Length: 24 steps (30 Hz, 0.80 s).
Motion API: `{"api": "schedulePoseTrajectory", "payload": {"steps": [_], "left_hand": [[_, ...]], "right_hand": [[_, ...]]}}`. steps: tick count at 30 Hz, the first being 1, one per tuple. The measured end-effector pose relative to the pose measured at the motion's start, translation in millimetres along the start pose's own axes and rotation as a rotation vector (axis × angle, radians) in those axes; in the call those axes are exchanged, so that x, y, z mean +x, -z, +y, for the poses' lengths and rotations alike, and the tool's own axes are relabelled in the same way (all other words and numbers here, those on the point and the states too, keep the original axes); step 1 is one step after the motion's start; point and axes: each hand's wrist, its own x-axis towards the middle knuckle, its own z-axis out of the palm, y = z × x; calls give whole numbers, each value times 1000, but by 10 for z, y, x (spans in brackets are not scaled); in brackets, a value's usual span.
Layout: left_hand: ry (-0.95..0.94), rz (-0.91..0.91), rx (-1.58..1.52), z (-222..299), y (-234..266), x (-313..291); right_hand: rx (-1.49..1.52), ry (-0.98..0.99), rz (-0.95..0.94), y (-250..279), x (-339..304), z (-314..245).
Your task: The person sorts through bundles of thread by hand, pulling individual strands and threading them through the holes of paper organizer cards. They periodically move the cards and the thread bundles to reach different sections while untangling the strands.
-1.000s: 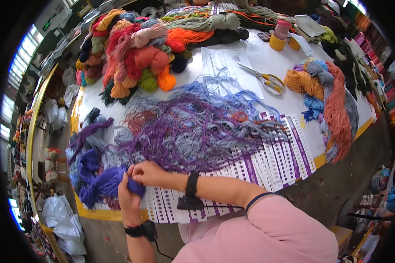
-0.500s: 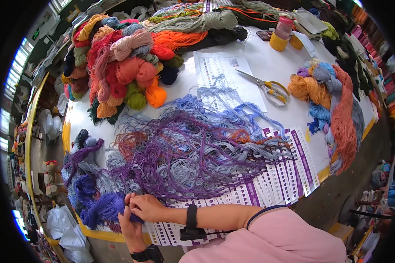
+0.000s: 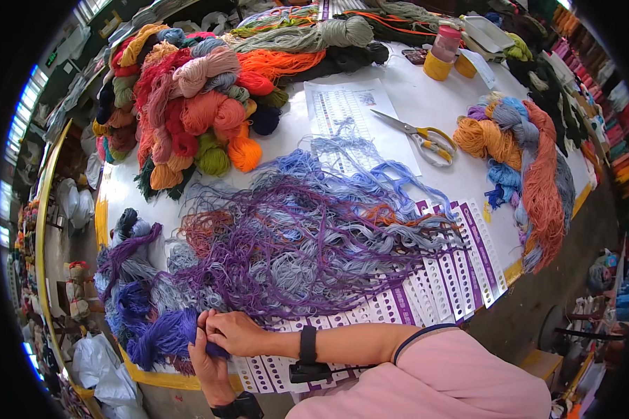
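At the table's near left edge, my left hand [image 3: 208, 364] and my right hand [image 3: 239, 332] meet at the end of a blue-violet yarn skein [image 3: 162, 336]. The fingers of both are closed on it, the left thumb pointing up beside the bent right fingers. Leftward from my hands the skein runs into other blue and grey skeins [image 3: 122, 269]. A loose tangle of purple, grey-blue and rust threads [image 3: 272, 244] spreads just beyond my hands. Its right-hand ends reach a row of white and purple cards with punched holes [image 3: 479, 244], which also passes beneath my right forearm.
Scissors [image 3: 419, 136] with yellow-and-grey handles lie on a printed sheet's [image 3: 339, 98] right edge. A heap of colourful skeins [image 3: 196, 105] stands at the back left, and orange and grey skeins [image 3: 538, 174] lie at the right. A pink-lidded jar [image 3: 444, 52] is at the back.
The whole view has shifted slightly. Both hands keep their hold on the blue-violet skein, almost unmoved.
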Motion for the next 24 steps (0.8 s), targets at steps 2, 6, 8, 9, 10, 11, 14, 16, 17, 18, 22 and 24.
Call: {"api": "schedulePoseTrajectory", "payload": {"steps": [2,6,8,9,10,11,14,16,17,18,22,24], "left_hand": [[2,-55,7,3,7,-26],[67,-70,-128,60,197,-60],[101,-74,-198,104,130,20],[109,-101,-271,106,172,93],[119,-145,-293,116,206,110],[109,-98,-310,126,226,99],[28,5,-252,222,136,-46],[-14,25,-191,231,165,-177],[-29,-16,-88,237,181,-215],[-39,-64,15,231,191,-246],[-36,-46,-49,199,185,-321],[-50,5,-3,189,164,-349]], "right_hand": [[19,29,13,-19,-14,25],[11,163,-38,-112,41,33],[52,145,-42,-104,103,157],[286,-14,-138,-58,162,200],[438,-170,-203,51,159,97],[531,-283,-204,78,169,19],[464,-325,-237,99,85,-132],[375,-326,-261,59,-7,-154],[398,-330,-274,47,-25,-128],[412,-326,-271,60,-48,-126],[413,-339,-243,50,-174,-150],[489,-346,-217,29,-193,-163]]}}
